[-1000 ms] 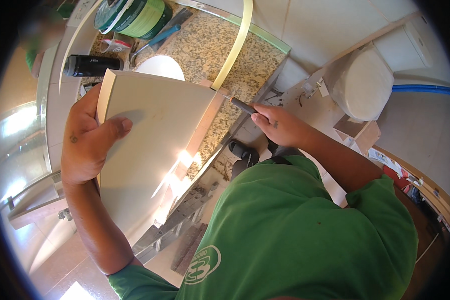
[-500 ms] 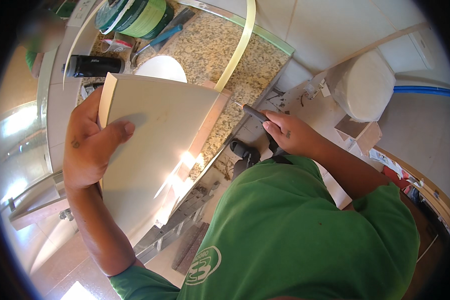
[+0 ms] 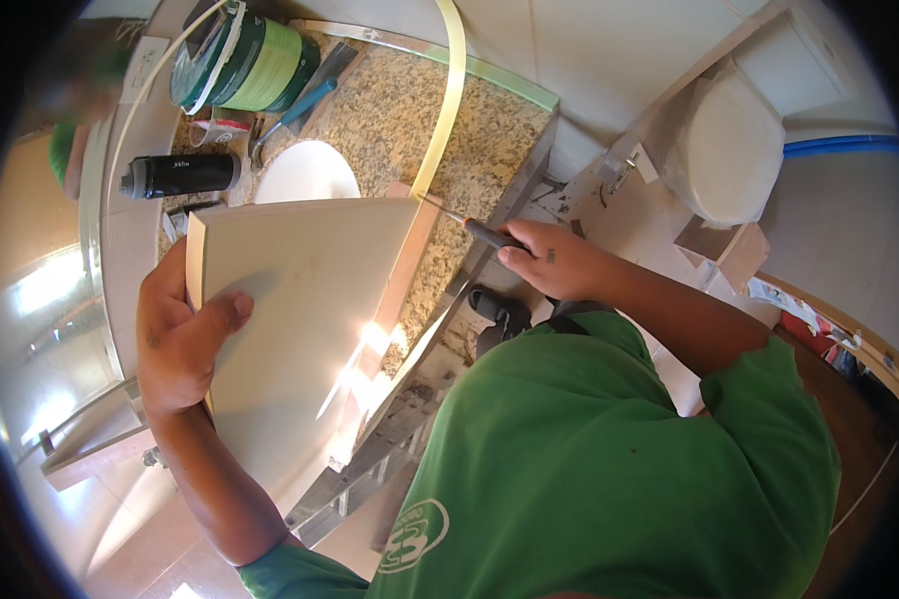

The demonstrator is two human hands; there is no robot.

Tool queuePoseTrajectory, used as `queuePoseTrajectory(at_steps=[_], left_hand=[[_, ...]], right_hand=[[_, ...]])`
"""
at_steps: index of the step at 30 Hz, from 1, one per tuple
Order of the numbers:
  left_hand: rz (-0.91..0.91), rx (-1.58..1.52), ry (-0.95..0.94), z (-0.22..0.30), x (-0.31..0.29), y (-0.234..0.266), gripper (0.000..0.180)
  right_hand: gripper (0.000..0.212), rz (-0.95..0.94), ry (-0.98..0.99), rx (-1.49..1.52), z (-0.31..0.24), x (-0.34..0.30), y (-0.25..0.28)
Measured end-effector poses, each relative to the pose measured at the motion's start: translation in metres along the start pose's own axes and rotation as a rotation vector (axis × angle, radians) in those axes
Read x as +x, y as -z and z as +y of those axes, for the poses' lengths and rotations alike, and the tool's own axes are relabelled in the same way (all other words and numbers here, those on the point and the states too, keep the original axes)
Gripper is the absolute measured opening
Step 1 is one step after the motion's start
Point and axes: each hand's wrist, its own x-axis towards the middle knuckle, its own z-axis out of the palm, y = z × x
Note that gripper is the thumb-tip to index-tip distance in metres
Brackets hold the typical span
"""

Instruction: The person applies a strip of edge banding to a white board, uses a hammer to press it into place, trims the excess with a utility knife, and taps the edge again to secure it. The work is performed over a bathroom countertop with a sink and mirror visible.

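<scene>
My left hand (image 3: 185, 344) grips the left edge of a pale flat panel (image 3: 300, 299), thumb on its face and fingers behind. The panel stands tilted over the speckled granite counter. At its far right corner, a long cream edging strip (image 3: 448, 95) curves up and away. My right hand (image 3: 549, 258) is closed round the dark handle of a screwdriver (image 3: 489, 236) with an orange collar. Its thin metal tip reaches the corner where strip and panel meet; whether it touches cannot be made out. A light wooden strip (image 3: 400, 275) runs along the panel's right side.
On the granite counter (image 3: 499, 130) stand a green bucket (image 3: 260, 65), a blue-handled hammer (image 3: 305, 105), a black bottle (image 3: 185, 175) and a white oval basin (image 3: 310, 170). A wrapped toilet (image 3: 729, 145) stands at right, near a wooden box (image 3: 724, 250). A mirror lies left.
The panel's far edge has dropped slightly nearer to me. My right hand and the screwdriver have shifted left, and the tip now lies closer to the panel corner.
</scene>
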Motion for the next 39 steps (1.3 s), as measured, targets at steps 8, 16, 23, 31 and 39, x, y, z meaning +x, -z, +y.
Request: queuePoseTrajectory(at_steps=[8, 16, 23, 31, 39], left_hand=[[0.003, -0.047, -0.001, -0.003, -0.001, 0.001, 0.056], [-0.005, -0.029, -0.010, -0.001, 0.000, 0.001, 0.054], [-0.005, -0.046, -0.010, 0.000, 0.000, 0.000, 0.051], [0.027, -0.057, 0.029, 0.000, -0.001, -0.001, 0.050], [0.009, -0.080, 0.032, -0.001, -0.001, 0.001, 0.050]], right_hand=[[0.039, 0.018, 0.173, -0.005, -0.001, 0.026, -0.012], [0.051, -0.116, 0.028, 0.075, -0.008, 0.031, -0.001], [0.049, -0.073, 0.039, 0.092, -0.003, 0.022, -0.005], [0.050, -0.042, -0.034, 0.043, 0.000, -0.002, 0.002], [0.050, -0.029, 0.034, 0.074, -0.006, -0.011, 0.005]])
